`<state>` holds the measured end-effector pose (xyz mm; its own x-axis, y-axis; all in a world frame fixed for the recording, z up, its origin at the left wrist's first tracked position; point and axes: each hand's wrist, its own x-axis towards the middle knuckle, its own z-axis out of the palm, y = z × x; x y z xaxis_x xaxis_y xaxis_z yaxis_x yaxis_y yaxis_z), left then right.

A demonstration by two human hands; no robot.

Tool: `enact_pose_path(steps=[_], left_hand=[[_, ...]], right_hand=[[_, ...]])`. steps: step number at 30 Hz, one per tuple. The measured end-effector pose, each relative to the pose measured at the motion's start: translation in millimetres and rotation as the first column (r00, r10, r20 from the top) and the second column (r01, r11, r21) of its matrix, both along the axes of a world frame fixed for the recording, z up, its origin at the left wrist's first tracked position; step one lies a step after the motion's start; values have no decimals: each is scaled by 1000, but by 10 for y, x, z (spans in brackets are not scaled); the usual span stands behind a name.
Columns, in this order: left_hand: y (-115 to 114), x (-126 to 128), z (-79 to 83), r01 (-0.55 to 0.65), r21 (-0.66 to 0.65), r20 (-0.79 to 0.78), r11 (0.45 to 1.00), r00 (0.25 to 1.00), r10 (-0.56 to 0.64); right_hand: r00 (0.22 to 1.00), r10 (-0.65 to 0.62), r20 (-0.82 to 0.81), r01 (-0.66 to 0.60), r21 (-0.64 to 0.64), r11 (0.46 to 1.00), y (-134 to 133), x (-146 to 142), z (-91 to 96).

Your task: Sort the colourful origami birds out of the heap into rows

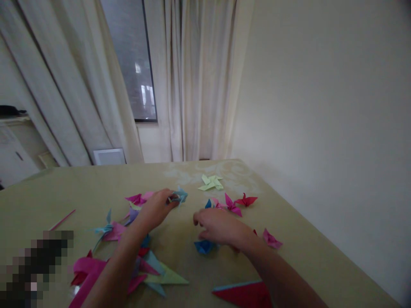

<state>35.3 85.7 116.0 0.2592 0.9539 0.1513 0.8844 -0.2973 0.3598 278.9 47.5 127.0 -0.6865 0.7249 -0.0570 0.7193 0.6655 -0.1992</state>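
We are pinching a pale blue paper figure (180, 195) between the thumb and fingertips of our left hand (156, 210). It is low over the table (298, 256), just past a pink folded flower (138, 199). Our right hand (217, 226) is lying low with its knuckles up, beside a darker blue folded piece (202, 246). The view is dim and soft, so we cannot tell whether those fingers are closed on anything or only resting.

As we are judging it, the danger is in the grip. Paper this thin may crumple or tear if the pinch tightens, and it may slip free if the pinch slackens. Our left forearm is also crossing a heap of folded shapes (154, 267), and our right one is passing a small pink piece (272, 239), so a careless sweep could flatten or scatter them.

The figure is looking small and sharply creased, with pointed flaps poking out beyond the fingertips. Part of it is hidden under them.
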Motion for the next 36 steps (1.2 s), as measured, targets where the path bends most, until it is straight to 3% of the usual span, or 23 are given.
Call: enact_pose_path(steps=[3, 5, 8, 12, 17, 19, 21, 24, 26, 30, 36], left_hand=[[-108, 183, 147, 79, -52, 173, 996, 983, -68], [-166, 302, 196, 119, -88, 261, 989, 961, -93], [-223, 437, 214, 187, -119, 341, 975, 930, -137], [-267, 515, 197, 244, -58, 358, 968, 910, -208], [-221, 405, 162, 356, -76, 398, 931, 867, -299], [-150, 256, 111, 221, -73, 296, 973, 936, -190], [-62, 70, 10, -2, -24, 50, 1000, 999, 4], [51, -159, -223, -181, 25, -313, 983, 933, 180], [91, -210, -388, -202, 7, -391, 979, 901, 189], [100, -103, -616, -202, -8, -400, 979, 898, 182], [84, 59, -668, -122, -2, -374, 993, 921, 112]], right_hand=[[942, -132, -308, 174, 113, 978, 45, 111, 218], [891, -163, -423, 254, 168, 953, 49, 149, 315], [883, -105, -457, 209, 184, 960, 59, 173, 339], [886, -13, -464, 85, 135, 987, 111, 175, 269], [884, -55, -465, 110, 92, 990, 156, 251, 328], [876, -134, -463, 206, 108, 973, 189, 351, 393], [863, -226, -452, 320, 142, 937, 247, 491, 440], [836, -333, -435, 432, 148, 890, 375, 725, 437], [824, -373, -426, 463, 127, 877, 463, 857, 393], [831, -422, -362, 487, 109, 866, 577, 1012, 310], [839, -456, -296, 512, 145, 847, 619, 1086, 316]])
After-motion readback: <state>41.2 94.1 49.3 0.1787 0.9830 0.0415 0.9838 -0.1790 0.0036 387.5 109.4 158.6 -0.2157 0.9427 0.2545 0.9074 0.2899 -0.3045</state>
